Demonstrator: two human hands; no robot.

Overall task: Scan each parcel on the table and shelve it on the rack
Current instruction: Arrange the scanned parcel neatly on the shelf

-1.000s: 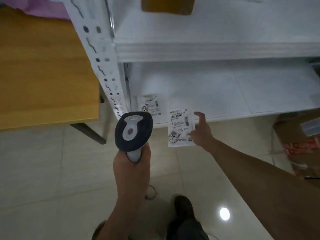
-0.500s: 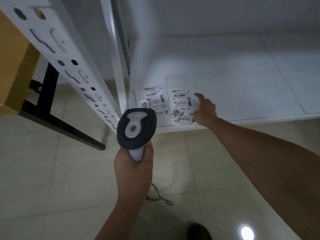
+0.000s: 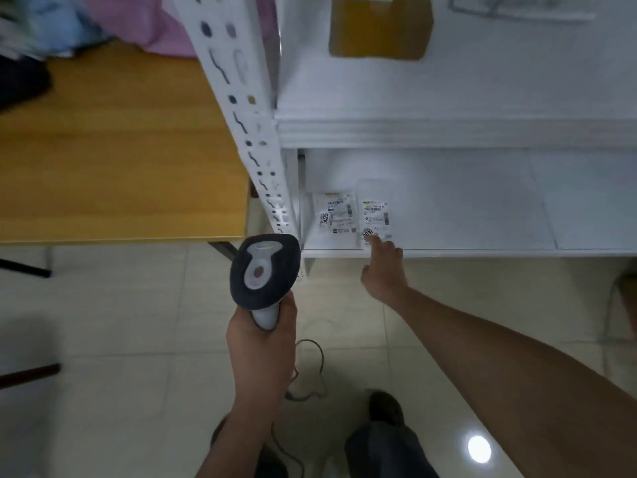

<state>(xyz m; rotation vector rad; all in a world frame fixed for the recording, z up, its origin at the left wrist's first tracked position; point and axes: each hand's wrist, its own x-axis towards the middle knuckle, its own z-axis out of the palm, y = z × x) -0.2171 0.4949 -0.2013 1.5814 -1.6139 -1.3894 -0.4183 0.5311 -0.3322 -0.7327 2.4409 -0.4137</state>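
Left hand is wrapped tight around the handle of the barcode scanner, grip clamped on it, the dark head held up in front of the white rack with its cord trailing down to the tiled floor. Right hand reaches out to the lower shelf, index finger extended and its tip resting on the near edge of a flat white parcel; the other fingers look curled under, holding nothing. That parcel lies flat near the shelf's front lip, label up, just beside a second white parcel marked 5025, which sits closer to the perforated upright post. Up on the shelf above, a brown cardboard box sits toward the back. Off to the left, the wooden desk carries a heap of pink and blue soft packages at its far edge. A dark shoe shows below on the floor.
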